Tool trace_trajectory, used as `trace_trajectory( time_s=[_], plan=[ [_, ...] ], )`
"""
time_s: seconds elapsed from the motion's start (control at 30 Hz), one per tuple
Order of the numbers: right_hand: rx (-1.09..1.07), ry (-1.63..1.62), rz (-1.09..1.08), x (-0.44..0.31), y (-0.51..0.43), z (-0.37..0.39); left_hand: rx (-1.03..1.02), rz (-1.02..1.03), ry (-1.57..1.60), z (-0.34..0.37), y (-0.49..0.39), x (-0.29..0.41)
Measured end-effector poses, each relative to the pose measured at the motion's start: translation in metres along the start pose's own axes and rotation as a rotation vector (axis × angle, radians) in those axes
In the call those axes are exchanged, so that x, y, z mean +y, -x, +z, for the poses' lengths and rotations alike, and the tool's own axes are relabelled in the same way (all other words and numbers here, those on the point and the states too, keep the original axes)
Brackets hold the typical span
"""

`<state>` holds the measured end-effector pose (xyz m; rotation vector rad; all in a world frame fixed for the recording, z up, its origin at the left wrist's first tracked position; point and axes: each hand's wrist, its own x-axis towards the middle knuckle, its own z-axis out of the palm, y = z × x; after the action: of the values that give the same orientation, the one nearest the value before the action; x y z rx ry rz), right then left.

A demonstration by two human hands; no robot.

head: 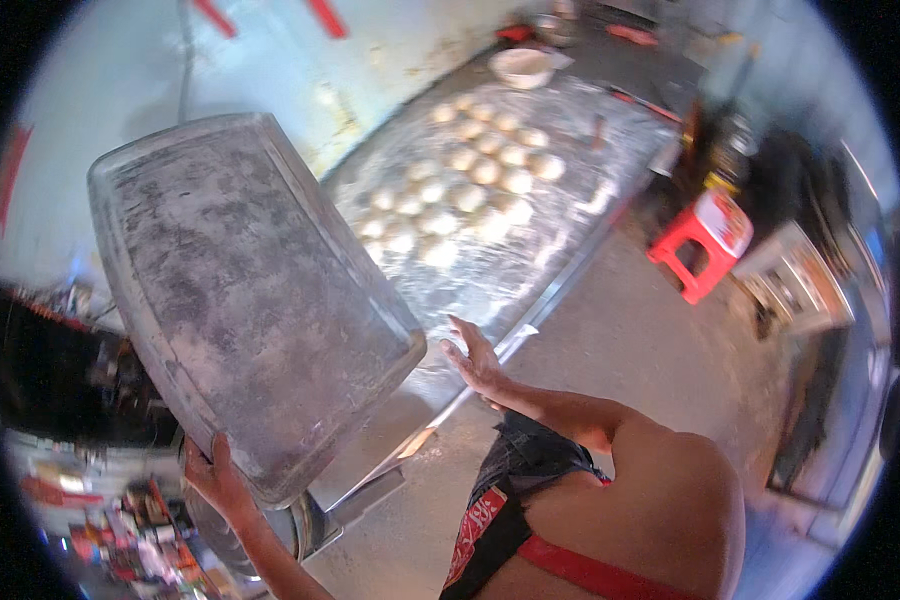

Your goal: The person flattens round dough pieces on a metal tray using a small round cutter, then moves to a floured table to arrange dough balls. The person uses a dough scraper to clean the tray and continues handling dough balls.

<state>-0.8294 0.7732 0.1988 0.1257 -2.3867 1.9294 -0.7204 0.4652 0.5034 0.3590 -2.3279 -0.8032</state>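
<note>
A large dark metal baking tray (247, 300), tilted up and dusted with pale powder, is held at its near left edge by my left hand (216, 476). Beyond the tray's right corner my right hand (474, 361) hangs with fingers apart, holding nothing, above the near edge of the worktable (465, 292). Pale round dough balls (469, 197) lie in rows on the floured tabletop. The tray hides part of the table's left side.
A white bowl (523, 67) stands at the table's far end. On the floor to the right are a red plastic stool (701, 240) and a white box (799, 281). A round metal vessel (307, 521) sits below the tray. Cluttered goods (142, 532) fill the lower left.
</note>
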Motion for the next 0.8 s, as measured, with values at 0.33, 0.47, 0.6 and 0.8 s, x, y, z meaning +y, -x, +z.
trace_trajectory(
  time_s=[0.33, 0.47, 0.6, 0.8],
  plan=[
    [0.630, -0.827, 0.712, 0.046, 0.258, -0.274, -0.604, -0.210, 0.511, 0.172, 0.212, 0.103],
    [1.042, -0.888, 0.710, 0.052, 0.363, -0.366, -0.920, -0.044, 0.528, 0.268, 0.292, 0.168],
    [1.185, -0.948, 0.521, 0.044, 0.436, -0.441, -1.145, -0.335, 0.737, 0.361, 0.388, 0.208],
    [1.254, -0.721, 0.621, 0.085, 0.432, -0.518, -1.367, -0.706, 0.525, 0.478, 0.479, 0.187]
  ],
)
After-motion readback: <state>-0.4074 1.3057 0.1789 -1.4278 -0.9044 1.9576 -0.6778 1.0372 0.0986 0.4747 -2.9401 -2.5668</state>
